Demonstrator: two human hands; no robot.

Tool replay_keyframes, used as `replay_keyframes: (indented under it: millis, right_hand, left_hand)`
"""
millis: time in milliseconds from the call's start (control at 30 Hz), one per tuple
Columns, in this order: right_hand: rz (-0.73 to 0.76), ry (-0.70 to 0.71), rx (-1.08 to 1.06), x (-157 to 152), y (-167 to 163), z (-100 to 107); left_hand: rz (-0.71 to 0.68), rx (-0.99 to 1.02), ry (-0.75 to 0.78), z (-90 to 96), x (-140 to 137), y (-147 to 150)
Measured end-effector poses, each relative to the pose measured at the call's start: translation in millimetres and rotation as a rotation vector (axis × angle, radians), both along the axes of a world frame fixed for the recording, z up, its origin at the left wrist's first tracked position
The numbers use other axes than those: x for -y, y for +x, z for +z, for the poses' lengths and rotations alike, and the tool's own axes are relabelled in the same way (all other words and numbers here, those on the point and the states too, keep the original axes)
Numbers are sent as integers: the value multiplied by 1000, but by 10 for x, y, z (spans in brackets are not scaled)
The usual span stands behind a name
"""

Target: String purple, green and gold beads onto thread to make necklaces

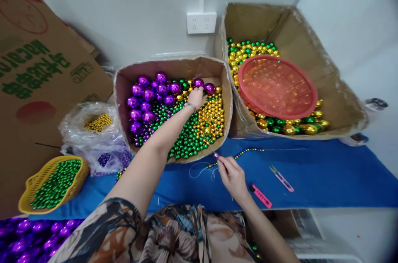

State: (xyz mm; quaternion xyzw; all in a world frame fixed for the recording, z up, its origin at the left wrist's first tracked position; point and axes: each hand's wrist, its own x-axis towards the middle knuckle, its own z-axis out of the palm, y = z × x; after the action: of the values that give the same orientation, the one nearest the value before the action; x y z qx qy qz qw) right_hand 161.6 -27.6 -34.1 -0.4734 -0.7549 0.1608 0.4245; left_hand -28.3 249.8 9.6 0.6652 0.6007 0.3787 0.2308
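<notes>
My left hand (196,98) reaches into the middle cardboard box (230,101), beside two large purple balls (209,88) at its back wall. Its fingers point away from me, and their tips are partly hidden. In front of the box, my right hand (231,175) is closed, pinching a small purple bead (215,155) between thumb and fingertips. A thin needle or stiff thread runs from this bead up over the box rim. Loops of clear thread (199,170) lie near that hand. A string of small multicoloured beads (248,150) rests behind it on the blue cloth (329,172).
Green, gold and purple beads fill the middle box. A red basket (278,87) sits on balls in the larger box (329,60). Thread snips (281,178) and a pink cutter (261,196) lie at right. At left stand a yellow basket (82,176) and plastic bags (74,134) of beads.
</notes>
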Motion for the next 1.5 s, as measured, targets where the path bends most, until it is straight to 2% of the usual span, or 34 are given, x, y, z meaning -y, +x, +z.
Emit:
replay_keyframes:
  millis: [67, 133, 200, 267, 367, 433, 633, 1000, 1200, 1300, 1500]
  right_hand:
    - [-17, 6, -1, -9, 30, 9]
    - [-38, 18, 4, -23, 58, 28]
    - [-43, 23, 4, -44, 70, 55]
    - [-36, 26, 3, -67, 63, 78]
    - [-18, 32, 28, -85, 35, 84]
    - [-9, 29, 51, -78, 21, 68]
    - [19, -11, 88, -14, 7, 17]
    - [54, -23, 118, 36, 39, -9]
    - [-7, 71, 249, 47, 25, -45]
    - [-25, 69, 274, 43, 15, -63]
    - [70, -6, 148, 60, 30, -90]
  left_hand:
    - [-10, 117, 5, 3, 129, -16]
    - [-51, 415, -33, 35, 404, -58]
    - [-167, 783, -179, 89, 777, -115]
    - [-271, 1026, -357, 143, 1168, -176]
    - [-288, 1213, -487, 173, 1632, -270]
    - [-251, 1276, -527, 157, 1818, -333]
    - [-201, 1309, -557, 97, 2022, -462]
    - [-219, 1243, -533, 73, 2099, -491]
    - [-273, 1045, -480, 87, 2213, -428]
    - [-315, 963, -436, 89, 2299, -364]
    - [-353, 1087, -529, 58, 2395, -334]
